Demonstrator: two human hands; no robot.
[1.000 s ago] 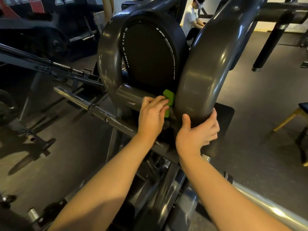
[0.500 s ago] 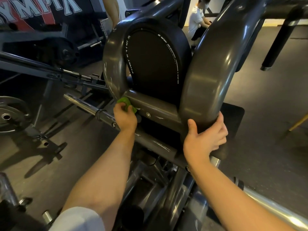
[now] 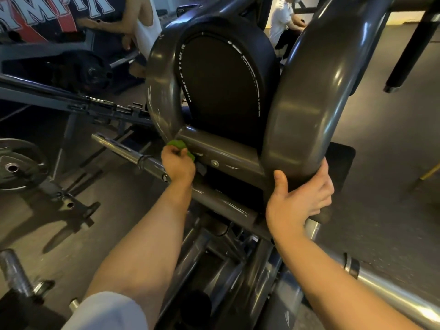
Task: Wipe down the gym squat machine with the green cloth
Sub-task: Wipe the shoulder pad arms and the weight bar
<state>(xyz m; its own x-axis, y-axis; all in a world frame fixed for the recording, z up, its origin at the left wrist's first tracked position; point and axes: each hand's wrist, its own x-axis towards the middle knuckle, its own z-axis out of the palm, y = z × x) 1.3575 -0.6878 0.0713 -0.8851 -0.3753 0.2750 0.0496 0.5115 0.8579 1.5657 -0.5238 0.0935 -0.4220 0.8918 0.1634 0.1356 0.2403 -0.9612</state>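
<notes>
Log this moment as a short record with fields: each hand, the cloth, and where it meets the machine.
Left hand: grips the green cloth
Cloth contact: pressed where the left curved tube meets the cross tube
Right hand: wraps the lower end of the right curved tube, thumb in front
Between the tubes: black pad, touched by neither hand
Floor, left: weight plate
</notes>
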